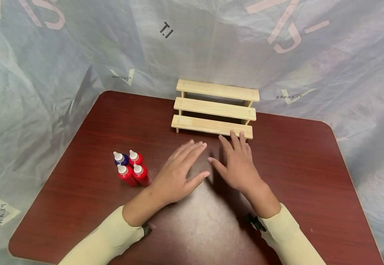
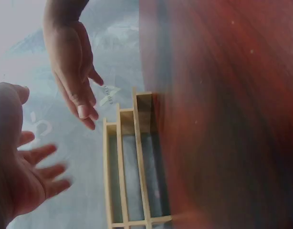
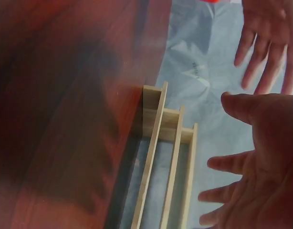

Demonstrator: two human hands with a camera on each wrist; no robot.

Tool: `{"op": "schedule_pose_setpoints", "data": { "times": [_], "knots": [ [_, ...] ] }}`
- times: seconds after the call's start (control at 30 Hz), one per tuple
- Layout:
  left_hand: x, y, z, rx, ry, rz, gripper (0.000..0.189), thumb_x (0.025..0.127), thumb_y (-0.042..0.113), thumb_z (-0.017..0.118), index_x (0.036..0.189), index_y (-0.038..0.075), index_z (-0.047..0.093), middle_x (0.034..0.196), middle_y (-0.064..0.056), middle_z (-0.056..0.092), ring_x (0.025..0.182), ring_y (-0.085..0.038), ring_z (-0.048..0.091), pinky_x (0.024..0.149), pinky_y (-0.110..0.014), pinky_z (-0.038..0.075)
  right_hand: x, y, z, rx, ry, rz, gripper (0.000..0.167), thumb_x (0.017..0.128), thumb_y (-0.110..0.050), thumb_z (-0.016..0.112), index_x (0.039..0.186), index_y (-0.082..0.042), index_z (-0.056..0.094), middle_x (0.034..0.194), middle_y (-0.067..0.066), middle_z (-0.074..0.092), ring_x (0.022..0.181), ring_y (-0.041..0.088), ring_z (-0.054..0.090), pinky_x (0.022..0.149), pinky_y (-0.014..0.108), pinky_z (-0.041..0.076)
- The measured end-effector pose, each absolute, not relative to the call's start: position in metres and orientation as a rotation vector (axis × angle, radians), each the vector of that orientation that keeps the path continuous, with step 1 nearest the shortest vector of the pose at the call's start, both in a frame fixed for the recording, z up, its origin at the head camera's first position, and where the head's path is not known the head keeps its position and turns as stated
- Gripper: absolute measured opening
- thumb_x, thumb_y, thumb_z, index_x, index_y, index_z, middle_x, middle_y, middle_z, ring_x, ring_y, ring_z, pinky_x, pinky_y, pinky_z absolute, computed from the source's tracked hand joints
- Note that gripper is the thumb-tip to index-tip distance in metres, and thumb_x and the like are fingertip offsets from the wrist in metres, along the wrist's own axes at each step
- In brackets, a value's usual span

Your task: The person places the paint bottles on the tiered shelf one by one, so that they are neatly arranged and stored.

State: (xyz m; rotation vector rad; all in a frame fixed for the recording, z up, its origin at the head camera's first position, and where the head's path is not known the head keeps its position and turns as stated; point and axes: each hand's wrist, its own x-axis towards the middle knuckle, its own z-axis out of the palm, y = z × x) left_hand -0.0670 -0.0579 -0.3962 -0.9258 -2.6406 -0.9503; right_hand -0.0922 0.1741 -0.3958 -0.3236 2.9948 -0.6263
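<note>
My left hand [image 1: 178, 172] hovers over the middle of the table with fingers extended and nothing in its grasp. To its right, my right hand [image 1: 239, 166] is also empty, its fingers spread. In the head view, the right fingertips overlap the lowest step of a pale wooden three-tier rack [image 1: 214, 106]; the right wrist view shows them apart from the rack [image 3: 153, 157]. Just left of my left hand, three red squeeze bottles [image 1: 142, 175] and one dark blue squeeze bottle [image 1: 121, 159] stand upright in a tight cluster. All have white nozzle caps.
The dark red wooden table [image 1: 311, 176] has rounded corners. Grey printed sheeting [image 1: 212, 44] hangs behind it and along both sides. The rack stands at the table's back edge, close to the sheeting.
</note>
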Motion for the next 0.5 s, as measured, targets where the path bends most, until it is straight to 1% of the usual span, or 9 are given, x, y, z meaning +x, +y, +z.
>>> {"op": "schedule_pose_setpoints", "data": {
  "times": [0.07,0.13,0.17,0.23,0.37,0.4,0.5],
  "knots": [
    [-0.066,-0.06,-0.393,-0.925,-2.612,-1.041,0.069,0.102,0.038,0.069,0.162,0.018,0.042,0.152,-0.002,0.062,0.145,-0.022,0.057,0.117,-0.045,0.05,-0.1,0.177,-0.395,-0.353,2.971,-0.697,0.074,0.103,-0.049,0.064,0.161,-0.009,0.041,0.173,0.025,0.026,0.164,0.052,0.005,0.127,0.075,0.013],
    [-0.064,-0.063,-0.388,-0.926,-2.576,-1.107,0.066,0.101,0.032,0.071,0.159,0.017,0.045,0.139,0.0,0.072,0.129,-0.019,0.068,0.103,-0.041,0.059,-0.108,0.18,-0.395,-0.368,2.949,-0.766,0.066,0.103,-0.042,0.066,0.154,-0.004,0.049,0.167,0.028,0.035,0.163,0.053,0.011,0.129,0.072,0.013],
    [-0.064,-0.064,-0.385,-0.926,-2.56,-1.134,0.065,0.1,0.029,0.072,0.158,0.018,0.047,0.133,0.002,0.075,0.123,-0.017,0.071,0.097,-0.038,0.061,-0.112,0.182,-0.395,-0.372,2.945,-0.793,0.062,0.103,-0.039,0.067,0.151,-0.002,0.053,0.164,0.029,0.039,0.162,0.053,0.013,0.129,0.071,0.013],
    [-0.062,-0.067,-0.378,-0.923,-2.532,-1.159,0.063,0.099,0.026,0.073,0.157,0.018,0.049,0.126,0.004,0.078,0.117,-0.016,0.074,0.09,-0.037,0.062,-0.12,0.186,-0.395,-0.365,2.949,-0.849,0.055,0.102,-0.034,0.068,0.144,0.001,0.059,0.159,0.03,0.045,0.161,0.053,0.018,0.13,0.069,0.014],
    [-0.059,-0.075,-0.362,-0.949,-2.48,-1.167,0.062,0.098,0.022,0.074,0.155,0.019,0.051,0.122,0.007,0.078,0.118,-0.014,0.073,0.094,-0.037,0.061,-0.134,0.192,-0.395,-0.326,2.996,-1.01,0.044,0.102,-0.024,0.068,0.136,0.002,0.063,0.152,0.029,0.051,0.158,0.052,0.026,0.13,0.066,0.018],
    [-0.059,-0.078,-0.359,-0.965,-2.457,-1.148,0.061,0.097,0.021,0.074,0.155,0.018,0.052,0.122,0.006,0.078,0.12,-0.014,0.072,0.098,-0.037,0.061,-0.139,0.194,-0.395,-0.317,3.01,-1.065,0.041,0.102,-0.022,0.067,0.135,0.002,0.064,0.15,0.028,0.052,0.156,0.051,0.029,0.13,0.066,0.02],
    [-0.061,-0.085,-0.349,-1.015,-2.366,-1.05,0.056,0.096,0.019,0.074,0.149,0.013,0.058,0.122,0.002,0.078,0.121,-0.017,0.071,0.103,-0.038,0.059,-0.151,0.2,-0.397,-0.273,3.053,-1.236,0.034,0.101,-0.016,0.067,0.13,0.001,0.065,0.145,0.025,0.056,0.153,0.048,0.036,0.127,0.063,0.026]
  ]
}}
